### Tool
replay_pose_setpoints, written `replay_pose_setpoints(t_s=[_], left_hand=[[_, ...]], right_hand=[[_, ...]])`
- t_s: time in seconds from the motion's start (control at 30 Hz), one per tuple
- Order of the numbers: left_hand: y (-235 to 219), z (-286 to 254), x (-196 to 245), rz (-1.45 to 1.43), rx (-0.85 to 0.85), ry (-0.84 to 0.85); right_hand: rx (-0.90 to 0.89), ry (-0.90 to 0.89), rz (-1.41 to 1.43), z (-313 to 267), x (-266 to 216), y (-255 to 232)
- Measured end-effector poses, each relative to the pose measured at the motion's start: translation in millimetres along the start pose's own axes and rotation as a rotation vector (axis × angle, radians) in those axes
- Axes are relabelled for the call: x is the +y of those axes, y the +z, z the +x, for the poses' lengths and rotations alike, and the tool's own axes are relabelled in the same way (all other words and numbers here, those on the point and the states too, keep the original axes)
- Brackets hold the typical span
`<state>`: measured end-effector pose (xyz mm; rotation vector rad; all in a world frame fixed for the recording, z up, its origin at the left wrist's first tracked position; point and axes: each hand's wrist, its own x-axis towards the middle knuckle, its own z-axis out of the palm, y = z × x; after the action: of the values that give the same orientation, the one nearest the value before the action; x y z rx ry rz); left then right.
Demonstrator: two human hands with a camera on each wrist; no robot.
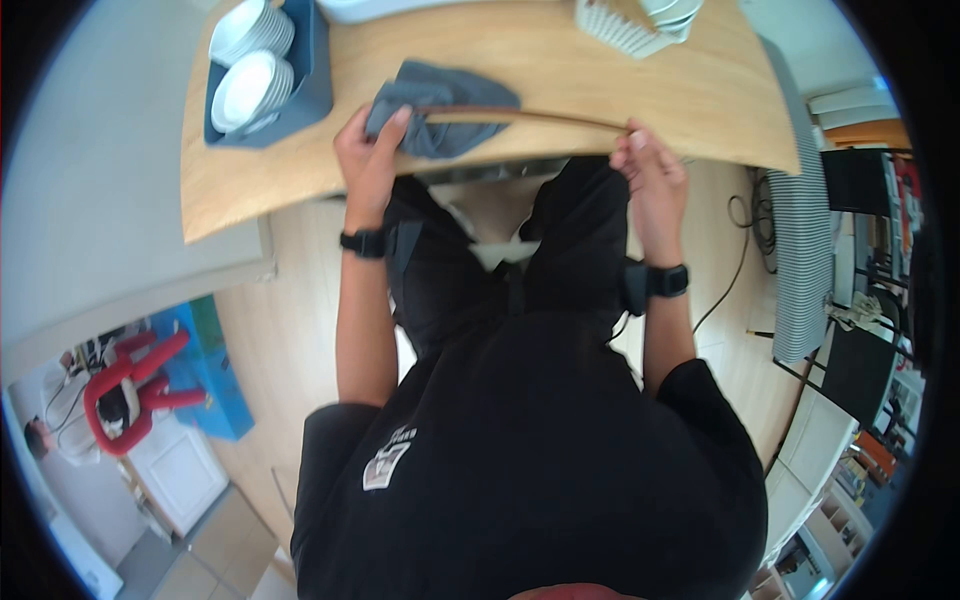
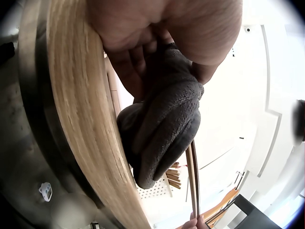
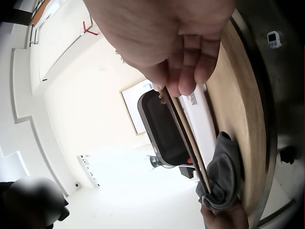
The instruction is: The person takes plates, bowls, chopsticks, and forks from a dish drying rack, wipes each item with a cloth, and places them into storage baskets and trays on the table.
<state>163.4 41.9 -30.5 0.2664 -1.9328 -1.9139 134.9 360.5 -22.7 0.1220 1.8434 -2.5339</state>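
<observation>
A pair of thin brown sticks (image 1: 570,120) spans between the two hands above the table's near edge. The left hand (image 1: 371,165) grips a dark grey cloth (image 1: 440,140) bunched around the sticks' left end; the left wrist view shows the folded cloth (image 2: 167,124) under the fingers, with the sticks (image 2: 193,179) coming out of it. The right hand (image 1: 652,180) pinches the other end between thumb and fingertips, and in the right wrist view the sticks (image 3: 188,138) run from this hand (image 3: 176,43) down to the cloth (image 3: 224,174). The cloth hides their far end.
On the wooden table (image 1: 500,75), a blue-grey bin (image 1: 318,75) with stacked white bowls (image 1: 252,90) stands at the left. A white basket (image 1: 612,30) holding white dishes is at the back right. The edge of a white object (image 1: 400,10) shows at the back.
</observation>
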Motion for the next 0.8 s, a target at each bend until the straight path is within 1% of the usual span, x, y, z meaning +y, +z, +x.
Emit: replay_pose_setpoints(t_s=[0.1, 0.13, 0.23, 0.3, 0.33, 0.4, 0.53, 0.63, 0.7, 0.73, 0.8], left_hand=[[1, 1, -5, -0.150, 0.008, -0.011], [0, 2, -8, -0.182, 0.016, -0.024], [-1, 3, -10, -0.244, 0.017, -0.027], [-3, 3, -15, -0.250, 0.013, -0.030], [-2, 4, -13, -0.256, 0.010, -0.037], [-3, 4, -14, -0.257, -0.014, -0.048], [-4, 4, -15, -0.217, -0.028, -0.020], [-4, 3, -14, -0.233, -0.026, -0.024], [-3, 4, -13, -0.247, -0.020, -0.031], [-3, 4, -12, -0.243, -0.020, -0.029], [-2, 3, -12, -0.283, 0.001, -0.025]], right_hand=[[-0.021, -0.015, -0.007, 1, 0, 1], [-0.017, -0.045, -0.021, 3, -2, 2], [-0.031, -0.029, -0.048, 5, -6, 7], [-0.034, 0.006, 0.034, 4, -10, 9], [-0.030, 0.009, 0.027, 3, -11, 12], [0.033, -0.022, 0.098, 3, -13, 18], [0.074, -0.026, 0.141, 4, -17, 25], [0.072, -0.060, 0.072, 4, -20, 26], [0.075, -0.099, -0.045, 3, -22, 25], [0.074, -0.098, -0.041, 3, -24, 24], [0.046, -0.107, -0.129, 2, -26, 21]])
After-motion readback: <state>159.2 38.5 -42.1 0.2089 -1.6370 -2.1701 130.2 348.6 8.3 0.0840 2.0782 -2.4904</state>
